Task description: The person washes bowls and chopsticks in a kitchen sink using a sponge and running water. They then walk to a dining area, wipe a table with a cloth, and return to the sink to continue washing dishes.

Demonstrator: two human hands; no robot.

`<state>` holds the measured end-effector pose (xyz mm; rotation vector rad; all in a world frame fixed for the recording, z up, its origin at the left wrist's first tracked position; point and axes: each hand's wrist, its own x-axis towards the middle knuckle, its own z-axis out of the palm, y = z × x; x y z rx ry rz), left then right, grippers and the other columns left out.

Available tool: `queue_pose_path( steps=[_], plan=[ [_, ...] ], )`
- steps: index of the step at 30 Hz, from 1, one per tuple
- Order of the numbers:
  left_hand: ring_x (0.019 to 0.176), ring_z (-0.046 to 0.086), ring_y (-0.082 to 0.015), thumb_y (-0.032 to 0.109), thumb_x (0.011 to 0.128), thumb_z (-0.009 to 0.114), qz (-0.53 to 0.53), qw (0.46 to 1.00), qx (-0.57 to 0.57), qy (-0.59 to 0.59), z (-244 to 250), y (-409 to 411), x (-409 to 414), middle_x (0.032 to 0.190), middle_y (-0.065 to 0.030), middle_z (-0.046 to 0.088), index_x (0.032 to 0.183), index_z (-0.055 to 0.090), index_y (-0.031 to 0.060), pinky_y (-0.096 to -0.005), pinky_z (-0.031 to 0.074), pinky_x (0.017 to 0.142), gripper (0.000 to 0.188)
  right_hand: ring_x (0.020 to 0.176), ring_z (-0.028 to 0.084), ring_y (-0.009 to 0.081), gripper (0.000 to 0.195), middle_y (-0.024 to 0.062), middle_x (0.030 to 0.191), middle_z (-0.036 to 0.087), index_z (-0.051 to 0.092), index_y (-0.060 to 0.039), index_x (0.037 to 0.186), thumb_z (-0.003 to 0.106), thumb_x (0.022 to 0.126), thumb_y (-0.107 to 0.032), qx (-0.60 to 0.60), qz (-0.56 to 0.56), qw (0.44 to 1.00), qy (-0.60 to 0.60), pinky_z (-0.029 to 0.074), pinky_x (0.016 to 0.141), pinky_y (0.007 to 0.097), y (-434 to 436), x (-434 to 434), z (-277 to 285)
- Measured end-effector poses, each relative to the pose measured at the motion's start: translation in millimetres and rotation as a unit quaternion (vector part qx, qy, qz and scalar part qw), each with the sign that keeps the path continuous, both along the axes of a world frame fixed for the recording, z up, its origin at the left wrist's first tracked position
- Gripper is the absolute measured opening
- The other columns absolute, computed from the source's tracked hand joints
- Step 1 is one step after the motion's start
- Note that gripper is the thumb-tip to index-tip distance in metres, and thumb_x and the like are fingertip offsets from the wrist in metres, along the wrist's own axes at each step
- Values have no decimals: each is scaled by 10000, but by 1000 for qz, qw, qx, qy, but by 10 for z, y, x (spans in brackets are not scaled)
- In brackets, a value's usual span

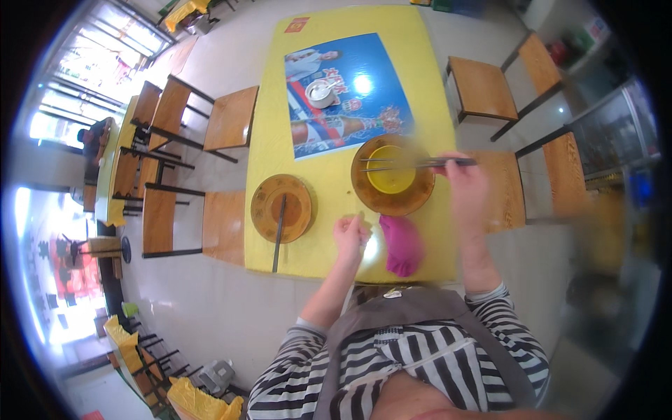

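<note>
My right hand [462,170] grips a pair of dark chopsticks [391,163], which reach left across a yellow bowl [394,181]. That bowl sits in a brown patterned plate or wide bowl [362,197] near the table's right edge. My left hand [350,236] hovers at or just above the tabletop with curled fingers, and I see nothing in it. Between my forearms lies a crumpled magenta cloth [401,245], close to the brown dish. Farther left, a second brown dish [260,210] has a dark chopstick or chopsticks [280,231] resting across its rim.
The table [325,178] has a yellow cover and a blue poster [383,63]. On the poster stands a small white lidded pot [321,94] with a spoon handle showing. Wooden chairs line the left [226,226] and right [483,89] sides. A person [94,142] is at a table far left.
</note>
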<state>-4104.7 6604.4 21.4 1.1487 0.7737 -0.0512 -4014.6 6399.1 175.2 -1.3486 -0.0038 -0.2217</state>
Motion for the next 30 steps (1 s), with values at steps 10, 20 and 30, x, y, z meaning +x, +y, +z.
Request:
queue_pose_path(
  steps=[10, 20, 30],
  plan=[
    [879, 581, -216, 16, 774, 492, 222, 930, -237, -172, -655, 1277, -525, 944, -113, 595, 984, 527, 17, -336, 471, 789, 214, 894, 586, 271, 230, 119, 976, 581, 578, 4, 908, 613, 682, -1, -238, 271, 822, -440, 510, 689, 303, 1695, -416, -761],
    [944, 572, -266, 144, 907, 410, 129, 910, -353, -177, -713, 1800, -480, 985, -153, 590, 989, 522, -41, -386, 472, 820, 232, 945, 549, 264, 214, 114, 981, 569, 559, 10, 913, 541, 710, -57, -320, 323, 737, -499, 484, 782, 339, 2189, -556, -1296],
    [1119, 490, -336, 45, 888, 429, 216, 925, -283, -131, -784, 2098, -607, 1260, -159, 463, 1271, 366, 21, -562, 420, 912, 388, 1184, 373, 330, 544, 168, 1270, 412, 496, -14, 1143, 680, 671, -212, -637, 202, 736, -112, 332, 921, 497, 577, -1074, -1295]
  ],
)
